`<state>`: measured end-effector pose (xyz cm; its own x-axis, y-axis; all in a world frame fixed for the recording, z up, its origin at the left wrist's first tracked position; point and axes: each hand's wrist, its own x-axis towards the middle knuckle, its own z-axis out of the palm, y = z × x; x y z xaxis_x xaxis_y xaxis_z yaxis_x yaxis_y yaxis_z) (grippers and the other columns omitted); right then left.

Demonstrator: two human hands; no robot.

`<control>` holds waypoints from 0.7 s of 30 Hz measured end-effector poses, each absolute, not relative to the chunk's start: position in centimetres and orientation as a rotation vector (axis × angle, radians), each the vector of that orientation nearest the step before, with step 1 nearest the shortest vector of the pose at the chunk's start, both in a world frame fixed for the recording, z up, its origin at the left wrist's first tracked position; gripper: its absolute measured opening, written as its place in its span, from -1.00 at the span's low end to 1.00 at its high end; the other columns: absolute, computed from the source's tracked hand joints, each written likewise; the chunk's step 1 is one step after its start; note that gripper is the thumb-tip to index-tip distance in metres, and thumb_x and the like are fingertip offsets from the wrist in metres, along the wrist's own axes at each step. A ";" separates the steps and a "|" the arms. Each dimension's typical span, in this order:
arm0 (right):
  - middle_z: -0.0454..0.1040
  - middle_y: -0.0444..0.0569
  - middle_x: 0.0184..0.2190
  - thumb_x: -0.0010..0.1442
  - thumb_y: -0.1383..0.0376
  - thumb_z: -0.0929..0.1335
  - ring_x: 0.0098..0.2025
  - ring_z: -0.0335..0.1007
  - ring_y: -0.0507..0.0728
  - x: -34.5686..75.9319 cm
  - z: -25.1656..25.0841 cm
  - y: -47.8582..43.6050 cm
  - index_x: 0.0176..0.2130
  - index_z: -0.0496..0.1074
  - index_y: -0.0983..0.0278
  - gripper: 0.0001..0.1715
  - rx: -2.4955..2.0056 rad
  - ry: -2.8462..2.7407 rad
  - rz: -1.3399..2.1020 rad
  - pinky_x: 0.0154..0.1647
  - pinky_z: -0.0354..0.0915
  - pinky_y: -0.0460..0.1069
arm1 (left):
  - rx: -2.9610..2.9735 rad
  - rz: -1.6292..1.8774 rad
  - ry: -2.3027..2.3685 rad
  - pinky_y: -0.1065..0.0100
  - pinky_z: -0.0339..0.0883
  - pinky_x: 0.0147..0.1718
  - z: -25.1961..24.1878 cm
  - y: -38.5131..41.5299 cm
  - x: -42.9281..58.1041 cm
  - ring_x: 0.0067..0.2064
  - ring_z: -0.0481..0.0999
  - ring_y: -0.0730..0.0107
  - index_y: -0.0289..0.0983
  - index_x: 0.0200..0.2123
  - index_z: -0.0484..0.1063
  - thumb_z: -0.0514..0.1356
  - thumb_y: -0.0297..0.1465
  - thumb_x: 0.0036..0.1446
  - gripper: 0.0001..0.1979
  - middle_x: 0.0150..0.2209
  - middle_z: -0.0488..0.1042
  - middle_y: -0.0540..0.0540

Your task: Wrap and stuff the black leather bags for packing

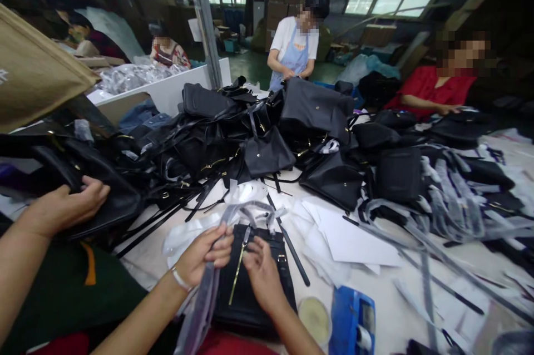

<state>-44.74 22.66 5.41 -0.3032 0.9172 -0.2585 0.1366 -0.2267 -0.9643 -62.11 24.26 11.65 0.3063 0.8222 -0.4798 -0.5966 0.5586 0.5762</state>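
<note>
Your left hand [205, 257] grips the strap [201, 310]; I can't tell whether your right hand [263, 277] holds anything. The bag [237, 306] looks soft, light: hold its sides

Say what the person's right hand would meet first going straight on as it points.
The right hand would probably meet the upper end of the zipper on the black bag; depth is unclear, so they may already touch.
</note>
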 end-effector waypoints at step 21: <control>0.41 0.26 -0.18 0.28 0.19 0.10 -0.11 0.35 0.24 -38.9 -1.2 40.5 -0.07 0.24 0.44 -0.59 -2.008 -1.918 0.896 -0.21 0.22 0.03 | 0.735 0.508 1.868 0.38 0.21 -0.54 -0.6 15.7 -66.3 -0.51 0.41 0.35 -0.28 -0.48 0.30 0.03 0.04 0.05 -0.53 -0.57 0.37 0.02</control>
